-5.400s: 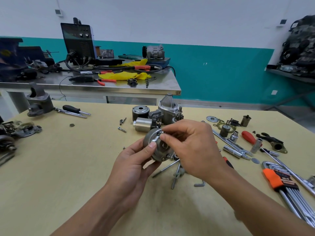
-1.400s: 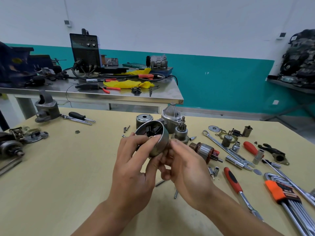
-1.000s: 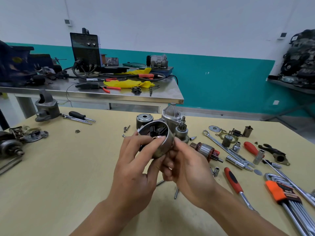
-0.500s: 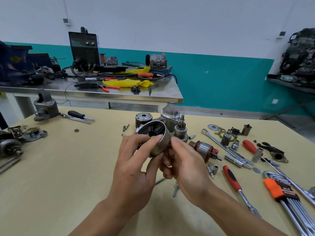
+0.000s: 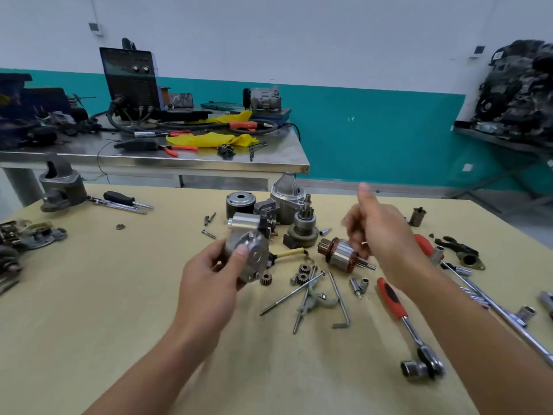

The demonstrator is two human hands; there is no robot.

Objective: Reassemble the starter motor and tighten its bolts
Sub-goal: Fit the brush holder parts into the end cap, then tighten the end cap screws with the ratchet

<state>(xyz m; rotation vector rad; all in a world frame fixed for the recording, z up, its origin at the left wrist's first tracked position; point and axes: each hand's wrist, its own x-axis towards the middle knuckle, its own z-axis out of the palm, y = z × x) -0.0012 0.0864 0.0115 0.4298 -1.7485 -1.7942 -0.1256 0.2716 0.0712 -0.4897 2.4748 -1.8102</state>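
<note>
One motor housing point(image 5: 258, 259) in left hand point(image 5: 209, 283)

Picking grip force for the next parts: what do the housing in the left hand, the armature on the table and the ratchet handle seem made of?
Housing: bare silver metal, perhaps aluminium or steel, by its satin sheen.
Armature: coppery-brown bands at both ends, likely copper, around a grey metal core.
Ratchet handle: matte red with a black inlay, probably rubber or plastic.

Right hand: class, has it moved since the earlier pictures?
Yes. The right hand left the housing and swung right, now over the armature on the table.
</note>
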